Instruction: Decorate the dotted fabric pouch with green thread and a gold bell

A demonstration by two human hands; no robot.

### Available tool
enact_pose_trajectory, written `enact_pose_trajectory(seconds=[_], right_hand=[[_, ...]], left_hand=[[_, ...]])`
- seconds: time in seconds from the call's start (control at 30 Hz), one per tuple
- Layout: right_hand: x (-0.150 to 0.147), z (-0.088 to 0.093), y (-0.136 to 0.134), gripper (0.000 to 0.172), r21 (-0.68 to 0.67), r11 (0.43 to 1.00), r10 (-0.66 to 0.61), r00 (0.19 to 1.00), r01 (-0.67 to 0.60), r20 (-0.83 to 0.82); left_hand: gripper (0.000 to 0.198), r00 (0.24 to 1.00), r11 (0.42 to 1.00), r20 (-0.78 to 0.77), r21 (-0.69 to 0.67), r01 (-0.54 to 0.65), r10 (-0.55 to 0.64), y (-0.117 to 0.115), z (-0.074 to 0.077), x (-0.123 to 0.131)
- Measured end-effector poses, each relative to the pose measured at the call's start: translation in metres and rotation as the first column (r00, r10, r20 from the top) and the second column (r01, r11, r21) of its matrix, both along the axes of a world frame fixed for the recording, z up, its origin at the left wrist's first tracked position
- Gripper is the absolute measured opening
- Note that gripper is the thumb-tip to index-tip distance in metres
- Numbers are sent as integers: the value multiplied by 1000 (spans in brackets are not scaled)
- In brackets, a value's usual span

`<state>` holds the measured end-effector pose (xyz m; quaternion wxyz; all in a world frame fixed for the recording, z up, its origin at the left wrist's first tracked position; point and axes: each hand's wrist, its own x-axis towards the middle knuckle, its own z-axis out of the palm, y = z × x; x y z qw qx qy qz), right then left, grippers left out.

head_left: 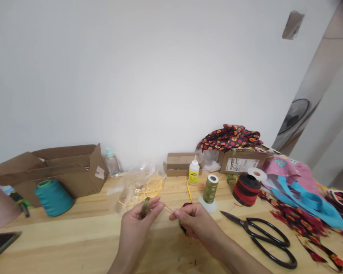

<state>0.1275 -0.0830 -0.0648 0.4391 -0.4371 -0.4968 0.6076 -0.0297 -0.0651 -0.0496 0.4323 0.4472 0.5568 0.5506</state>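
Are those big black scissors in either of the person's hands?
No, the scissors lie on the table, while the left hand and the right hand hold a thin thread between them.

Thin reddish thread point(168, 209), approx. straight btwn L hand point(139, 223) & R hand point(199, 222), at 6 o'clock in view. Olive bundle point(145, 207) tucked in L hand, thread's 9 o'clock. Dark patterned pc. point(183, 227), red/green bits, partly hidden by R hand, thread's 4 o'clock.
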Motion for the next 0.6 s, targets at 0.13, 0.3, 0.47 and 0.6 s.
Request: enact_pose_trajectory(seconds=[0.13, 0.3, 0.47, 0.6], right_hand=[[-3, -3, 1, 31, -40, 999, -35, 999, 34, -22], [-1, -7, 4, 27, -130, 991, 0, 986, -23, -168], [0, -7, 4, 44, -168, 977, 83, 960, -132, -269], [-5, -5, 1, 57, -96, 971, 172, 921, -218, -349]], left_hand=[[29, 999, 1000, 34, -5, -3, 3, -2, 0, 5], [36, 994, 998, 109, -55, 14, -8, 0, -3, 5], [40, 986, 993, 148, -85, 87, -74, 0, -5, 4], [35, 965, 984, 234, -100, 148, -121, -3, -5, 7]])
